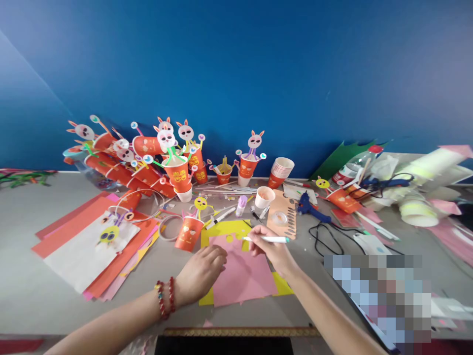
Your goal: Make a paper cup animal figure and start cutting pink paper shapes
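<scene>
In my right hand (pixel 264 242) is a white marker pen (pixel 275 239) with a green end, its tip pointing left. The pen is above a pink paper sheet (pixel 244 281), whose upper edge has round cut-outs. Beneath that sheet lies yellow paper (pixel 283 284). My left hand (pixel 202 273) rests at the pink sheet's left edge with fingers curled down; whatever is under the fingertips is hidden. Just beyond it stands a red paper cup (pixel 188 233) with a yellow rabbit face (pixel 200 203) on a stem above it.
Several red cups with white rabbit faces (pixel 185 131) crowd the back left. Stacked cups (pixel 281 172), a glue stick (pixel 241 205) and a white cup (pixel 265 196) stand further back. To the right lie a blue glue gun (pixel 314 209) and its black cable. Layered paper sheets (pixel 84 261) lie left.
</scene>
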Tool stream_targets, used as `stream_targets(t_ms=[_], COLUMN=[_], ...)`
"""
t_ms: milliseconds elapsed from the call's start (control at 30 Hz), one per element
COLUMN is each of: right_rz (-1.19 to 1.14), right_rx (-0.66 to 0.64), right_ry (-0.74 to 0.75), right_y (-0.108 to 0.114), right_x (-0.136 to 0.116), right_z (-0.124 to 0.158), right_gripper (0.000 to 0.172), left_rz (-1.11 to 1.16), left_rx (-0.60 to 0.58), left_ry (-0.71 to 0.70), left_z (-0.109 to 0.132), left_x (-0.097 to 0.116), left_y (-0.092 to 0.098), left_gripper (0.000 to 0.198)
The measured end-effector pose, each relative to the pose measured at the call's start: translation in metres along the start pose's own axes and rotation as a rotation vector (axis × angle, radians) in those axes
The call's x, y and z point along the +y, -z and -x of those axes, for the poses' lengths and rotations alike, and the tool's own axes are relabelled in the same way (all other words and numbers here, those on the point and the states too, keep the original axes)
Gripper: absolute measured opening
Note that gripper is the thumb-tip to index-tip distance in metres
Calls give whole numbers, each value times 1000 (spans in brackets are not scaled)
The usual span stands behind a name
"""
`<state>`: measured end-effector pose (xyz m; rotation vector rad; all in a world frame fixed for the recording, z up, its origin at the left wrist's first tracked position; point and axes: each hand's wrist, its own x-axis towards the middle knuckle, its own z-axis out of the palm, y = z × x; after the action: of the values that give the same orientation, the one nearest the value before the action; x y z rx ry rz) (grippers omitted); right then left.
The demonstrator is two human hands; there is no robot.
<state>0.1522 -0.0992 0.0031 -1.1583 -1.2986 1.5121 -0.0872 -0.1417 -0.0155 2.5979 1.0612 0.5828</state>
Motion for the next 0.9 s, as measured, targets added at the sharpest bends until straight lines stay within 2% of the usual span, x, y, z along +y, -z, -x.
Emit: stream_targets(t_ms=[133, 333, 500, 700, 900], right_rz=[102, 258, 240, 347, 436], right_rx=[-68, -113, -60, 2, -1], right_ry=[32, 142, 208, 277, 280], right_y=[-20, -27, -26, -23, -25], right_x=[15, 27, 41, 45, 47], right_z=[-17, -29, -23, -24, -28], right_gripper=[34, 23, 12, 15, 18], left_rz=[-123, -201, -231, -207, -146], left_rx=[-23, -73, -81, -73, -67], left_ry=[40, 36, -21, -12, -21], left_z=[-9, -9, -6, -4, -3], left_x=[-15, -19, -22, -27, -32], left_y=[-10, -15, -13, -16, -17], left_gripper=[24, 29, 31, 35, 39])
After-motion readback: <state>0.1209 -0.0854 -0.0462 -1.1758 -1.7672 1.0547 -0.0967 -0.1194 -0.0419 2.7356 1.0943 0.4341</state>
